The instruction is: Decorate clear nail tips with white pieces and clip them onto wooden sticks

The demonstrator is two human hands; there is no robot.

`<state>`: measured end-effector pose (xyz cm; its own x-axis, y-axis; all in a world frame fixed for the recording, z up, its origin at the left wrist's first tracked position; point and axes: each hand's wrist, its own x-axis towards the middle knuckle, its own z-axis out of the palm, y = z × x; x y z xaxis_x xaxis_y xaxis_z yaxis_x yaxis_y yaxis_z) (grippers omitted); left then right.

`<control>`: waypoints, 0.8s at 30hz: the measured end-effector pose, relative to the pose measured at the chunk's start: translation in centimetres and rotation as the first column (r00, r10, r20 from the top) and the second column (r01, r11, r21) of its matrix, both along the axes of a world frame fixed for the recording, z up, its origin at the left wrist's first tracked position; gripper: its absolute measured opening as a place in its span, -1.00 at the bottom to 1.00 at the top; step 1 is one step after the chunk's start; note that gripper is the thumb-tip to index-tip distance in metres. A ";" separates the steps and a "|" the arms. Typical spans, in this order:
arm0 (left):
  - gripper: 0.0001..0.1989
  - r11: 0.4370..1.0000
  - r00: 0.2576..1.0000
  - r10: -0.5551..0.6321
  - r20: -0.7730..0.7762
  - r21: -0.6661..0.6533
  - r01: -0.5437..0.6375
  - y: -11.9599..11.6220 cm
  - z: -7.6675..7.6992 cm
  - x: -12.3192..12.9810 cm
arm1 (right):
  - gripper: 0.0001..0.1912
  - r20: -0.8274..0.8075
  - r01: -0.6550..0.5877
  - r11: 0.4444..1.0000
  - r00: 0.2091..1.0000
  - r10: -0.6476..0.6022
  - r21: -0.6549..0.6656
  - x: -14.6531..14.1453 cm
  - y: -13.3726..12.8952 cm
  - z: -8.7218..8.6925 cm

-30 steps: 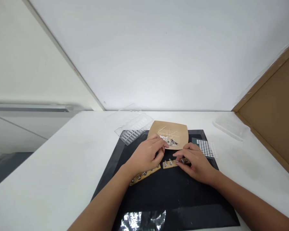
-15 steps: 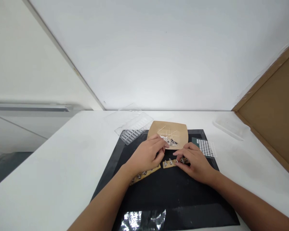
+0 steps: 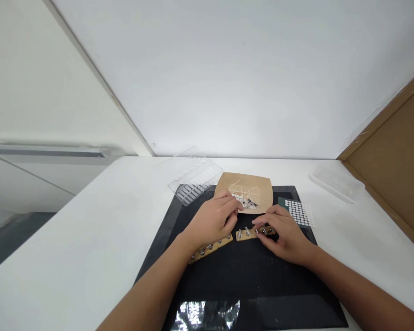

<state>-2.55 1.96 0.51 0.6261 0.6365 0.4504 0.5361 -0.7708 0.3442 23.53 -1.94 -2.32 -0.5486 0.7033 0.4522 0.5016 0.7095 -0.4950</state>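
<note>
**Hands barely shifted over two studded strips**

Little is changed since a second ago: both hands are seen in nearly the same poses, and only the view is nudged slightly, so everything sits a touch further right in the frame.

The left hand (image 3: pixel 212 220) is laid palm-down over the far end of the left strip (image 3: pixel 210 247), a tan band set with metal studs that runs out toward the near left. Its fingers are curled together, but whether anything is pinched beneath them cannot be told. The right hand (image 3: pixel 283 232) is closed at the fingertips on the right strip (image 3: pixel 248 234), where small silver screws stand upright. Both strips are lying flat on the black mat (image 3: pixel 244 285), end to end with a small gap between.

Just beyond the hands a tan square dish (image 3: pixel 262 191) of sticks and small hardware is seen, with a clear compartment tray (image 3: pixel 196 181) at far left, a sheet of white dots (image 3: pixel 300 212) at right, and the white table (image 3: pixel 89 239) beneath.

The strips are judged light, thin and somewhat flexible; they are best held by the long edges, clear of the loose-looking screws.
</note>
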 end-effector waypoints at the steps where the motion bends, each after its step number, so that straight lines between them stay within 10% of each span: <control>1: -0.82 1.000 1.000 0.001 -0.005 0.005 -0.001 0.0 0.0 0.0 | -0.69 -0.006 0.001 1.000 1.000 -0.001 0.001 0.0 0.0 0.0; 12: -0.82 0.999 0.998 0.024 -0.064 0.047 -0.021 0.1 0.1 -0.2 | -0.69 0.038 -0.010 0.998 0.999 0.008 0.057 0.8 0.0 0.9; 24: -0.85 0.959 0.973 0.218 -0.078 0.202 -0.199 0.5 0.0 -1.1 | -0.89 -0.041 0.356 0.921 0.934 -0.354 0.156 5.9 3.5 1.5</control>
